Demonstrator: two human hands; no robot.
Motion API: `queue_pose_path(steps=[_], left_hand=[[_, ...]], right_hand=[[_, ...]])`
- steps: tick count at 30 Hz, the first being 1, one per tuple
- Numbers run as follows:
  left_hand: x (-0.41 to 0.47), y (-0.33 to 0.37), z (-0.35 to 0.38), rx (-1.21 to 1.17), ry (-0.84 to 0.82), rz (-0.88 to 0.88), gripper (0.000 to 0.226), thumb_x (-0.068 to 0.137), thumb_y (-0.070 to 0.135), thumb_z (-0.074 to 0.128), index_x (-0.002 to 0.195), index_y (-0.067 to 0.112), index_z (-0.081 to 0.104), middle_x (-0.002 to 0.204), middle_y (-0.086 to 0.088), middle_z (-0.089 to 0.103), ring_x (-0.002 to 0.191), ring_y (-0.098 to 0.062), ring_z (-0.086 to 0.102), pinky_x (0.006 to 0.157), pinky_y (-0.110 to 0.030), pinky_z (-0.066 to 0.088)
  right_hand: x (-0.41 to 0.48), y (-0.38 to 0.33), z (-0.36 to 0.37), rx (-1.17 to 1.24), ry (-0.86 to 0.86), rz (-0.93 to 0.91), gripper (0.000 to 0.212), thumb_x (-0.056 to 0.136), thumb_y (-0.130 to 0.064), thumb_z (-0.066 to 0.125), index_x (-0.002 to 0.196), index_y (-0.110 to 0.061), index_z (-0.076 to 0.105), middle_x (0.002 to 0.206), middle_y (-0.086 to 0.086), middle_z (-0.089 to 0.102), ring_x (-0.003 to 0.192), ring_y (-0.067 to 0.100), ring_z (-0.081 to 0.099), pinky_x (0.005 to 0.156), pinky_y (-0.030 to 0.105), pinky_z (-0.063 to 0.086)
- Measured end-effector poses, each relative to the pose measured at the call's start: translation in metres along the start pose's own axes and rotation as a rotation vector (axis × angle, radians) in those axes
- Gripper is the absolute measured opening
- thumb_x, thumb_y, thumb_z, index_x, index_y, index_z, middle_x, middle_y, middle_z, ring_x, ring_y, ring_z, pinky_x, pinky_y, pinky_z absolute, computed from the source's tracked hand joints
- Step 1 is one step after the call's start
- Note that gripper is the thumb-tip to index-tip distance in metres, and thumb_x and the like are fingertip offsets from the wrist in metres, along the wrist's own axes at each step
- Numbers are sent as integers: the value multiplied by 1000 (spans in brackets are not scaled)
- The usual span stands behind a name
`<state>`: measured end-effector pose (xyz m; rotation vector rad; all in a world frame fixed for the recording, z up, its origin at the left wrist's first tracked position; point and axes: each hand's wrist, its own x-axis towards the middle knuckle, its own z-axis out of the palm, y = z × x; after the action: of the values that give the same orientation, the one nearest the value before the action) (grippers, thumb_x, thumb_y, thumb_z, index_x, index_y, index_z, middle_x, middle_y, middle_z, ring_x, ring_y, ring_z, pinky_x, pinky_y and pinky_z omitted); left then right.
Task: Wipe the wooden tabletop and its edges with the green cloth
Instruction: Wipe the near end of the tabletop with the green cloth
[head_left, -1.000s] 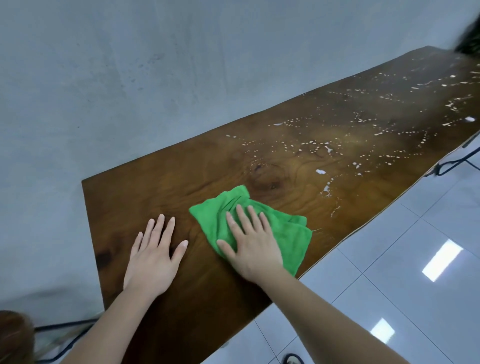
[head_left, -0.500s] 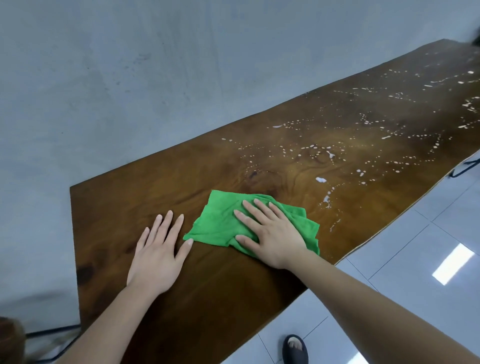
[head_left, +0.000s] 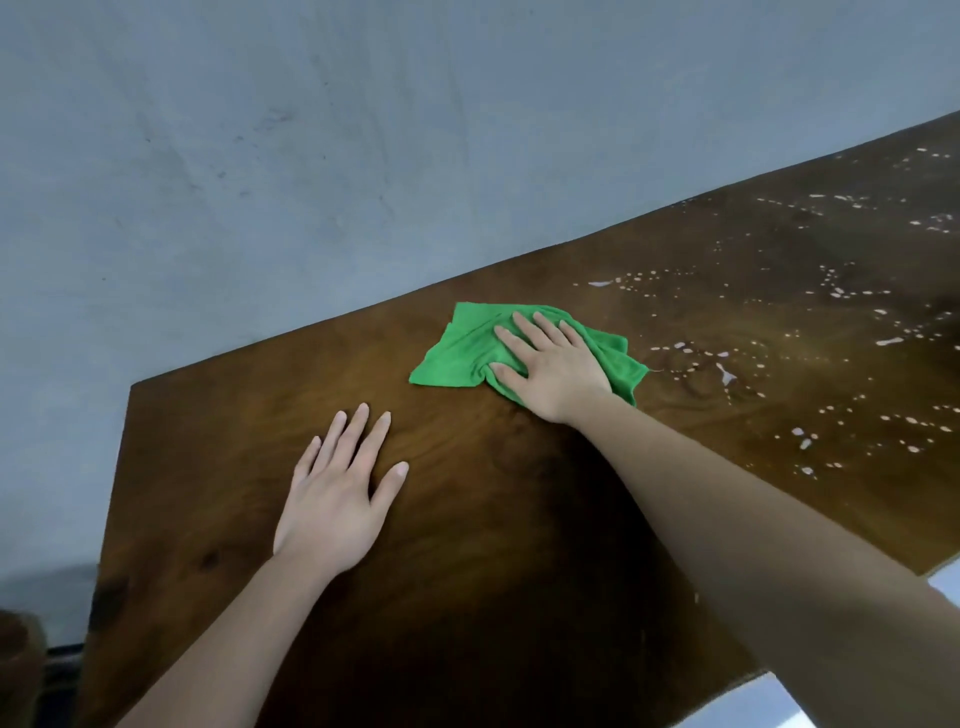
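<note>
The fingers (head_left: 530, 332) of the right hand (head_left: 558, 371) lie straight and slightly spread, pressed flat on the green cloth (head_left: 452, 361). None curls around it, though a fold bunches against the thumb. The cloth sits crumpled on the wooden counter (head_left: 519, 545), close to its far edge by the grey wall (head_left: 311, 156), with one corner sticking out to the left of the hand. The left hand (head_left: 337, 499) rests nearer the person, fingers extended and flat on bare wood, holding nothing — apparently a brace. To the right, white droplets (head_left: 727, 371) speckle the surface, starting just beside the cloth and running well beyond it. The risks, as I judge them: held down by flat pressure alone, the cloth may slip or roll under the hand and skip patches, a bunched cloth could smear the droplets rather than lift them — and the edges may get missed.
</note>
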<state>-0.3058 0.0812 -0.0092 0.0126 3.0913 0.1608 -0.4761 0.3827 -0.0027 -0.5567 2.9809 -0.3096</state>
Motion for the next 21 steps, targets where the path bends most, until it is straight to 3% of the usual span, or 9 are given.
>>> queue_pose_path(steps=[12, 17, 21], left_hand=[[25, 9, 1, -5, 13, -46, 78, 103, 85, -4, 174, 52, 0, 184, 20, -10, 168, -2, -19, 140, -42, -1], [23, 11, -3, -6, 12, -46, 79, 102, 85, -5, 174, 52, 0, 184, 19, -11, 168, -3, -18, 140, -42, 0], [23, 12, -3, 4, 7, -51, 80, 102, 85, -7, 174, 52, -2, 184, 19, -12, 168, -3, -19, 140, -42, -1]], right_hand=[[100, 71, -28, -8, 50, 211, 80, 109, -75, 13, 178, -36, 12, 187, -1, 5, 173, 26, 2, 138, 51, 2], [105, 32, -24, -40, 20, 312, 88, 106, -76, 10, 179, -28, 6, 187, 7, 0, 172, 34, -1, 137, 56, 1], [103, -46, -9, -42, -6, 194, 91, 104, -78, 6, 179, -26, 3, 186, 10, -3, 172, 38, -4, 136, 59, 0]])
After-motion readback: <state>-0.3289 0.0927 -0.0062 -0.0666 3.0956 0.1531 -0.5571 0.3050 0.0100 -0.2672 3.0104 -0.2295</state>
